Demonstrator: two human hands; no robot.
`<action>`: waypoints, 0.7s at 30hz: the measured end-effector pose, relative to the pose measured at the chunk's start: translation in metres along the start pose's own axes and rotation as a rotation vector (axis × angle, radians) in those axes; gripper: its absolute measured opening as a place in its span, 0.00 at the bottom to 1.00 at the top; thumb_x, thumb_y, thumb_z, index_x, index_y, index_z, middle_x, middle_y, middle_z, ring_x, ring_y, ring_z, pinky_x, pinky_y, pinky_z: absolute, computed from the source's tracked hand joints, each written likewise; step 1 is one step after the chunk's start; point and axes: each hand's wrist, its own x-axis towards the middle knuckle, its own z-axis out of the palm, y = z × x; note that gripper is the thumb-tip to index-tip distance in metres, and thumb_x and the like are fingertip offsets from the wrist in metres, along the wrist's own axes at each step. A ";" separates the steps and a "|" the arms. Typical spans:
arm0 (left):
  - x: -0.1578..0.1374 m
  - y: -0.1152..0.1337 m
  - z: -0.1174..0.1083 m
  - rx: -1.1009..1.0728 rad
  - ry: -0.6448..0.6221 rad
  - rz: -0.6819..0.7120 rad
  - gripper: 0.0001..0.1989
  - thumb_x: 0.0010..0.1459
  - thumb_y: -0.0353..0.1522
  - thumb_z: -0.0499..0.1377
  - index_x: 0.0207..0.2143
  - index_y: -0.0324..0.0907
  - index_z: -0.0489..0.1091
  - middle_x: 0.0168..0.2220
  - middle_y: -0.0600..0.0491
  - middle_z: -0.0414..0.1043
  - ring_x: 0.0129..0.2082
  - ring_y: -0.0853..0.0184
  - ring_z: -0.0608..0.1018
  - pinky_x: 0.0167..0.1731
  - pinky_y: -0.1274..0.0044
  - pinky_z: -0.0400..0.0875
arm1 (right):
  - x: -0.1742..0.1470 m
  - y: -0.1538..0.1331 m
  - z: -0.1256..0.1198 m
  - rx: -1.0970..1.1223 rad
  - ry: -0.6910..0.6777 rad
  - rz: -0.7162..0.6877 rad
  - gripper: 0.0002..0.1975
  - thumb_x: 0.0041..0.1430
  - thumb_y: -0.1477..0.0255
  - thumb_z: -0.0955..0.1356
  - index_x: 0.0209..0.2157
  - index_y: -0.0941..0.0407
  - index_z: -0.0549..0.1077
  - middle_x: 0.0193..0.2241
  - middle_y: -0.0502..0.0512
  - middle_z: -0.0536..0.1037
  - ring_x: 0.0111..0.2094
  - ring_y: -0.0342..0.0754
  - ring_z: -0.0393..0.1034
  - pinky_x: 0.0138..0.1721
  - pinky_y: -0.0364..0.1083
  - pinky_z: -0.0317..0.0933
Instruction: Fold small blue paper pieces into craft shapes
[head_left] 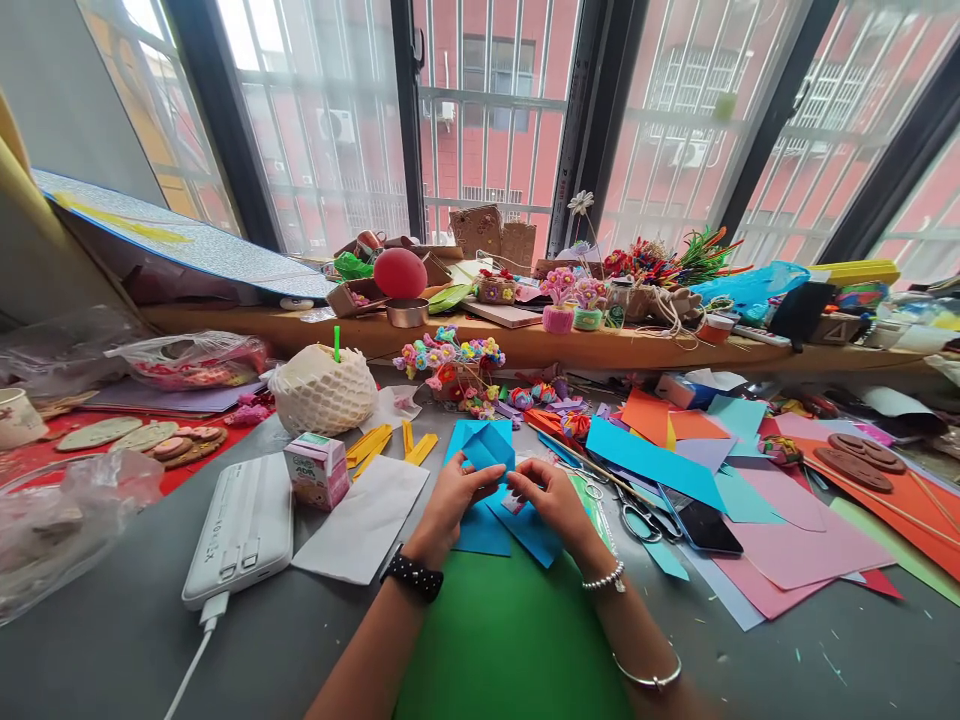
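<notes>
My left hand [450, 500] grips a folded piece of blue paper [487, 445], thumb on its near side. Close by on the right, my right hand [551, 497] has its fingers bent and pinched at the lower right edge of that paper. Just what lies between the right fingertips is partly hidden. More blue sheets [480, 533] lie flat beneath both hands. A green surface [510, 640] is below my forearms. Scissors [637, 515] rest to the right of my right hand.
A white power bank [244, 525] with a cable, a small drink carton [316, 470], white paper [367, 515] and a netted coconut [322, 390] stand left. Right are a phone [701, 520] and coloured sheets [802, 490]. Craft flowers [450, 365] and a crowded wooden ledge [337, 335] lie behind.
</notes>
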 end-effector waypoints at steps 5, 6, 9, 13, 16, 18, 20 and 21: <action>-0.001 0.000 0.002 0.046 0.016 0.006 0.28 0.29 0.29 0.67 0.35 0.38 0.59 0.16 0.64 0.58 0.21 0.74 0.71 0.27 0.79 0.68 | -0.001 -0.001 -0.004 -0.024 -0.018 -0.016 0.12 0.46 0.63 0.65 0.20 0.57 0.65 0.19 0.49 0.69 0.21 0.42 0.63 0.23 0.41 0.60; -0.002 0.001 0.002 0.063 0.000 0.015 0.26 0.29 0.30 0.67 0.33 0.38 0.60 0.16 0.63 0.59 0.21 0.73 0.71 0.27 0.79 0.68 | -0.001 -0.001 -0.004 -0.019 -0.014 -0.017 0.12 0.46 0.63 0.65 0.20 0.57 0.65 0.19 0.49 0.68 0.21 0.42 0.63 0.23 0.41 0.60; -0.002 0.001 0.002 0.116 -0.077 0.031 0.23 0.30 0.33 0.66 0.30 0.37 0.63 0.21 0.57 0.66 0.24 0.71 0.72 0.29 0.78 0.68 | -0.001 -0.001 -0.004 0.015 0.001 -0.006 0.12 0.46 0.63 0.65 0.22 0.58 0.66 0.19 0.49 0.69 0.22 0.42 0.64 0.24 0.42 0.60; -0.001 0.003 -0.001 0.135 -0.097 0.045 0.24 0.31 0.34 0.66 0.34 0.38 0.63 0.24 0.56 0.67 0.25 0.71 0.72 0.29 0.78 0.67 | -0.001 -0.003 -0.006 0.106 -0.004 0.032 0.12 0.45 0.63 0.65 0.21 0.58 0.64 0.18 0.47 0.66 0.21 0.42 0.63 0.24 0.42 0.59; 0.002 0.009 -0.007 0.124 -0.035 0.080 0.27 0.34 0.35 0.65 0.40 0.40 0.61 0.20 0.61 0.62 0.21 0.75 0.69 0.25 0.82 0.65 | -0.002 -0.005 -0.010 0.156 0.013 0.060 0.11 0.44 0.64 0.65 0.20 0.57 0.62 0.16 0.45 0.64 0.20 0.41 0.63 0.24 0.41 0.59; 0.005 0.014 -0.011 0.140 -0.027 0.113 0.27 0.36 0.37 0.63 0.41 0.40 0.61 0.17 0.62 0.59 0.19 0.77 0.66 0.22 0.84 0.63 | -0.002 -0.005 -0.015 0.154 0.007 0.075 0.11 0.43 0.65 0.66 0.20 0.58 0.62 0.16 0.45 0.64 0.20 0.40 0.63 0.25 0.41 0.58; 0.007 0.018 -0.015 0.177 -0.052 0.115 0.25 0.35 0.37 0.63 0.39 0.39 0.63 0.17 0.62 0.59 0.18 0.78 0.65 0.21 0.85 0.62 | -0.002 -0.005 -0.019 0.140 -0.009 0.076 0.11 0.43 0.65 0.66 0.20 0.58 0.62 0.16 0.45 0.64 0.20 0.40 0.62 0.25 0.41 0.58; 0.008 0.019 -0.017 0.200 -0.067 0.111 0.24 0.34 0.37 0.64 0.37 0.38 0.65 0.17 0.61 0.60 0.19 0.78 0.65 0.21 0.85 0.62 | -0.002 -0.006 -0.021 0.133 -0.013 0.070 0.11 0.43 0.65 0.65 0.20 0.58 0.62 0.16 0.45 0.65 0.20 0.40 0.62 0.25 0.40 0.58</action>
